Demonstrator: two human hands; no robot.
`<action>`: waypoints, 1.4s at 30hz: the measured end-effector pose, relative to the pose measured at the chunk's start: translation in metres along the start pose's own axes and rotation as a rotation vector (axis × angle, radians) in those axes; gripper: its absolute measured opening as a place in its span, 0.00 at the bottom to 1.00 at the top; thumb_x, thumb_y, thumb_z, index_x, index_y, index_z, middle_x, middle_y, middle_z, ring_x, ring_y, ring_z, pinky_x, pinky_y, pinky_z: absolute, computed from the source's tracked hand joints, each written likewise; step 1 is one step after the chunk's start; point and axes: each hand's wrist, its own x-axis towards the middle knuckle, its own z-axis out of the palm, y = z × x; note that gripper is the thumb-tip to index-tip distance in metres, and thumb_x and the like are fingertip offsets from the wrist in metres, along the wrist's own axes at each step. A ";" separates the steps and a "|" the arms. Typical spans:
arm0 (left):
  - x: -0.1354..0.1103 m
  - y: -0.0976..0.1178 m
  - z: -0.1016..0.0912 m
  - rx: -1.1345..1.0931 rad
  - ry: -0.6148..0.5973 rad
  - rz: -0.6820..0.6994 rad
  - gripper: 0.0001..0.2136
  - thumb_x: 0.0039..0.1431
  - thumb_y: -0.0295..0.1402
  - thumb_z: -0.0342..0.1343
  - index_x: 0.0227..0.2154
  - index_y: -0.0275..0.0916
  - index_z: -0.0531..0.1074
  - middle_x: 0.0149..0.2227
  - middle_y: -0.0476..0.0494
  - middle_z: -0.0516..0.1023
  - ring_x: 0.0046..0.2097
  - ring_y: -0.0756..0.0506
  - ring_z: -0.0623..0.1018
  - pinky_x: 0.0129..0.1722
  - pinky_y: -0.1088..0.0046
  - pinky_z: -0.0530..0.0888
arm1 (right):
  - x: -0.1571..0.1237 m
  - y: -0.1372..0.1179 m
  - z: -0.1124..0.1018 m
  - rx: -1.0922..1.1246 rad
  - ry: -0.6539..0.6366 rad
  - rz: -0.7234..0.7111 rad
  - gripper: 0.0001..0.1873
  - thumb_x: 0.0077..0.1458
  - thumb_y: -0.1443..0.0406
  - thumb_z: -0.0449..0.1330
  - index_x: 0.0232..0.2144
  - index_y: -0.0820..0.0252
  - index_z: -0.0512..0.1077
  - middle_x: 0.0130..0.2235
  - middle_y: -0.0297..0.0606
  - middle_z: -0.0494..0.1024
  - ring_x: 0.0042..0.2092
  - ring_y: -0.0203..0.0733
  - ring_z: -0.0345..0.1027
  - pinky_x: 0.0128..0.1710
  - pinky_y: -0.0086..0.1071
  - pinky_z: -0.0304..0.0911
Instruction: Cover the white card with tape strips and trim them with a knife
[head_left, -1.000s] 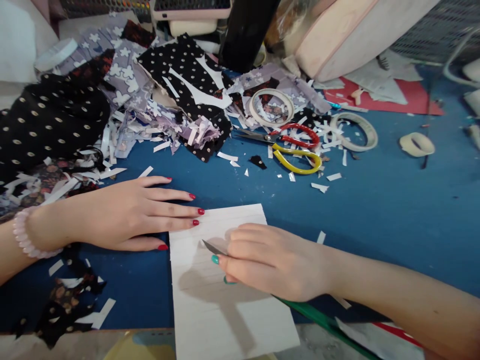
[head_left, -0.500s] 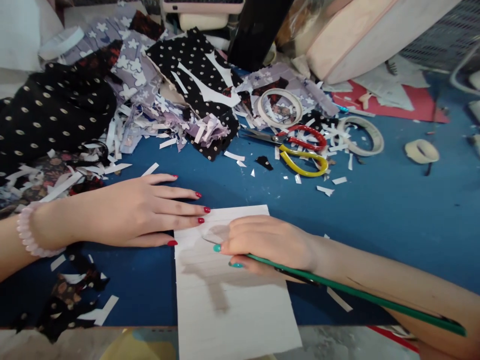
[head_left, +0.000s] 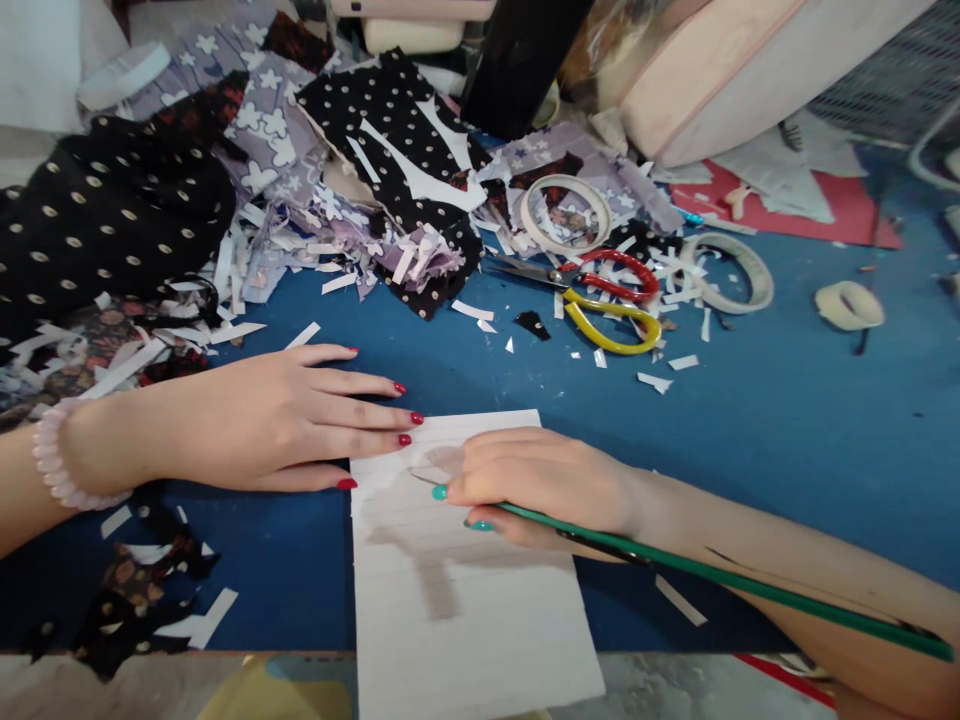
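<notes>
A white lined sheet of paper [head_left: 465, 620] lies on the blue table [head_left: 787, 420] right in front of me. My left hand [head_left: 247, 420], with red nails and a pink bead bracelet, lies flat with fingers stretched out, its fingertips on the sheet's upper left corner. My right hand [head_left: 547, 480], with teal nails, rests on the top of the sheet, fingers closed around a long thin green tool [head_left: 750, 585]. The tool's shaft runs back to the right along my forearm. Its tip is hidden under my fingers.
Red and yellow scissors [head_left: 607, 300] lie beyond the sheet among white paper snippets. Tape rolls [head_left: 564, 215] [head_left: 731, 272] [head_left: 849, 305] sit at the back right. Dotted black and floral purple fabric scraps [head_left: 112, 210] pile up at the left and back. A red sheet [head_left: 847, 215] lies far right.
My right hand has shifted slightly up the sheet and turned. The grey tip seen a second ago is now covered, and the green shaft shows along my forearm. My left hand stays put.
</notes>
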 end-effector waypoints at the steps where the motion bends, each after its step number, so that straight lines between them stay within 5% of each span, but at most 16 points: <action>1: 0.000 0.000 0.000 0.010 0.002 0.008 0.19 0.79 0.34 0.46 0.66 0.49 0.72 0.67 0.49 0.76 0.73 0.42 0.68 0.76 0.62 0.53 | 0.000 0.000 0.000 -0.007 0.016 -0.023 0.10 0.72 0.71 0.54 0.40 0.58 0.76 0.35 0.34 0.84 0.34 0.37 0.77 0.36 0.29 0.72; 7: 0.000 0.000 -0.001 0.003 0.027 0.016 0.19 0.77 0.32 0.50 0.66 0.49 0.73 0.66 0.47 0.77 0.72 0.42 0.69 0.75 0.61 0.57 | -0.009 0.004 0.006 -0.106 0.095 -0.131 0.09 0.75 0.69 0.52 0.44 0.58 0.73 0.37 0.35 0.83 0.36 0.36 0.75 0.43 0.30 0.74; 13: 0.001 0.001 -0.002 -0.014 -0.022 -0.020 0.20 0.78 0.34 0.48 0.67 0.51 0.72 0.66 0.49 0.77 0.73 0.41 0.69 0.76 0.59 0.55 | -0.019 0.008 0.010 -0.201 0.008 -0.090 0.12 0.74 0.67 0.52 0.46 0.57 0.76 0.35 0.34 0.82 0.36 0.39 0.75 0.42 0.35 0.75; 20: 0.000 -0.001 0.000 0.080 0.047 0.062 0.18 0.80 0.34 0.45 0.64 0.42 0.74 0.67 0.47 0.76 0.72 0.42 0.70 0.76 0.67 0.50 | -0.008 -0.001 0.002 -0.202 0.104 -0.195 0.12 0.78 0.68 0.49 0.45 0.60 0.72 0.35 0.35 0.82 0.34 0.36 0.75 0.41 0.31 0.75; 34: 0.000 0.001 -0.001 0.068 0.035 0.036 0.18 0.79 0.33 0.48 0.65 0.46 0.73 0.68 0.49 0.74 0.73 0.43 0.68 0.75 0.65 0.55 | -0.008 -0.006 -0.002 -0.291 0.039 -0.216 0.14 0.77 0.72 0.47 0.41 0.63 0.71 0.34 0.38 0.81 0.34 0.38 0.71 0.39 0.32 0.72; 42: 0.000 0.001 -0.001 0.107 0.060 0.071 0.19 0.82 0.35 0.43 0.63 0.41 0.74 0.68 0.49 0.74 0.71 0.43 0.70 0.76 0.69 0.46 | -0.008 -0.006 -0.002 -0.274 0.043 -0.221 0.17 0.77 0.71 0.45 0.40 0.63 0.73 0.34 0.38 0.81 0.34 0.39 0.72 0.39 0.32 0.73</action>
